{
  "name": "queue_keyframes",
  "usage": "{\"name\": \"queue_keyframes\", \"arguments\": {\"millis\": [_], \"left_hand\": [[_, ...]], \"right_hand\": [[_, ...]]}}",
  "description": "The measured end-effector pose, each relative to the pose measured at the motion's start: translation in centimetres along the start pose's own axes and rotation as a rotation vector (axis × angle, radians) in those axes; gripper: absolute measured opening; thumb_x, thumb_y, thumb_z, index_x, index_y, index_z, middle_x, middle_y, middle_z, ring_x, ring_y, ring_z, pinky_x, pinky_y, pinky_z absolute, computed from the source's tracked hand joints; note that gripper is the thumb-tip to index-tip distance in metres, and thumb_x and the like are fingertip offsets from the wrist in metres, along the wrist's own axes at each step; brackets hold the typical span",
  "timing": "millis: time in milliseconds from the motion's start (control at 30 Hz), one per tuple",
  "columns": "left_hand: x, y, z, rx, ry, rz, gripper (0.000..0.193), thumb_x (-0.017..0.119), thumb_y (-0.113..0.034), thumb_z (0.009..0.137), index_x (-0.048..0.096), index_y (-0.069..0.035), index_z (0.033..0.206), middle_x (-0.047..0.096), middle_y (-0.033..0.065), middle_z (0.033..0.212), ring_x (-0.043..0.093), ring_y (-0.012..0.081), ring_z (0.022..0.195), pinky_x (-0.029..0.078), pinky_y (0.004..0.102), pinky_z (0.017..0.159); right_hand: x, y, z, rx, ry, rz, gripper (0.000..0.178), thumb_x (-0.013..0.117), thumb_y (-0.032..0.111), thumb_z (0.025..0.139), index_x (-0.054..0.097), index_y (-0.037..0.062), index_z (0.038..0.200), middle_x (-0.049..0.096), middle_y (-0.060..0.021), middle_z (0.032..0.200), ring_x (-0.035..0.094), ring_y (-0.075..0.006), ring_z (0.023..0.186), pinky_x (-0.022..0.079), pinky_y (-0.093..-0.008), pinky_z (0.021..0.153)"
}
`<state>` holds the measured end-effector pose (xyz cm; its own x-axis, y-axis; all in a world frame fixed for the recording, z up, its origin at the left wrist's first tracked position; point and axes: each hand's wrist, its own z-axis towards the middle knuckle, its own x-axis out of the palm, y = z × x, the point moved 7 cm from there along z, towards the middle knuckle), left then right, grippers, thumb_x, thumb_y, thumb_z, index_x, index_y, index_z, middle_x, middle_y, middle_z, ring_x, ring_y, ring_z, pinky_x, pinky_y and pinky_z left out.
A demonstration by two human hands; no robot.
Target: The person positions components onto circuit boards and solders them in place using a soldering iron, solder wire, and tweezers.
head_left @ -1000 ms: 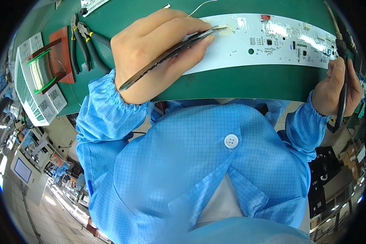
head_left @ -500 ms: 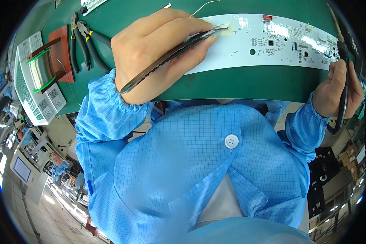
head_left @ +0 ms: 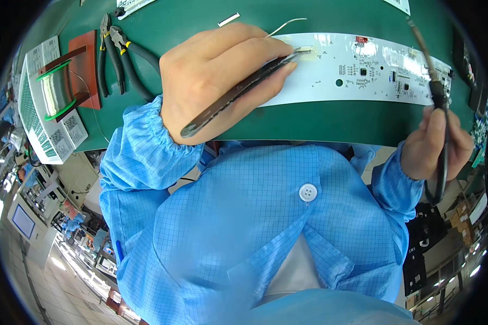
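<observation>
1. My left hand (head_left: 217, 81) is pinching one pair of tweezers (head_left: 238, 92), tips touching the one white circuit board (head_left: 363, 76).
2. My right hand (head_left: 436, 149) is gripping one soldering iron (head_left: 436, 97) over the board's right end.
3. Two pliers (head_left: 116, 59) are lying left of the board.
</observation>
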<state>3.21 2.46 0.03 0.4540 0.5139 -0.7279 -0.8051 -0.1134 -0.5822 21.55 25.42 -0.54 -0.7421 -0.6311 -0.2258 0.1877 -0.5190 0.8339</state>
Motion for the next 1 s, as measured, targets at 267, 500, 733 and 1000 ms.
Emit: {"name": "queue_keyframes", "arguments": {"millis": [267, 500, 733, 1000], "left_hand": [[0.0, 0.0, 0.0, 0.017, -0.018, 0.012, 0.024, 0.080, -0.003, 0.074, 0.072, 0.000, 0.096, 0.068, 0.0114, 0.087, 0.066, 0.0194, 0.072, 0.053, 0.0272, 0.064], [0.0, 0.0, 0.1, 0.010, 0.009, 0.004, 0.024, 0.080, -0.001, 0.075, 0.071, 0.001, 0.097, 0.068, 0.0118, 0.089, 0.065, 0.0189, 0.072, 0.053, 0.0265, 0.063], [0.2, -0.1, 0.1, -0.021, 0.042, -0.004, 0.024, 0.079, 0.001, 0.076, 0.071, 0.001, 0.099, 0.068, 0.0113, 0.089, 0.064, 0.0168, 0.072, 0.052, 0.0250, 0.063], [0.2, -0.2, 0.3, -0.029, 0.049, -0.019, 0.023, 0.078, 0.001, 0.078, 0.071, 0.002, 0.099, 0.068, 0.0111, 0.090, 0.064, 0.0163, 0.075, 0.052, 0.0251, 0.066]], "right_hand": [[4.6, 2.1, -2.6, -0.094, 0.241, 0.280, 0.024, 0.062, -0.001, 0.085, 0.052, 0.0001, 0.107, 0.060, -0.0189, 0.073, 0.051, -0.0156, 0.057, 0.046, -0.0309, 0.058], [6.1, 2.9, -2.5, -0.197, 0.349, 0.245, 0.034, 0.068, -0.007, 0.074, 0.056, -0.0056, 0.106, 0.056, -0.0134, 0.067, 0.043, -0.0152, 0.047, 0.032, -0.0289, 0.042], [6.7, 3.1, -2.4, -0.219, 0.384, 0.212, 0.035, 0.069, -0.009, 0.073, 0.057, -0.0053, 0.105, 0.058, -0.0123, 0.067, 0.047, -0.0148, 0.046, 0.035, -0.0280, 0.042], [6.5, 2.8, -2.7, -0.201, 0.370, 0.230, 0.035, 0.068, -0.011, 0.075, 0.057, -0.0067, 0.108, 0.061, -0.0146, 0.078, 0.050, -0.0144, 0.051, 0.037, -0.0278, 0.044]]}}
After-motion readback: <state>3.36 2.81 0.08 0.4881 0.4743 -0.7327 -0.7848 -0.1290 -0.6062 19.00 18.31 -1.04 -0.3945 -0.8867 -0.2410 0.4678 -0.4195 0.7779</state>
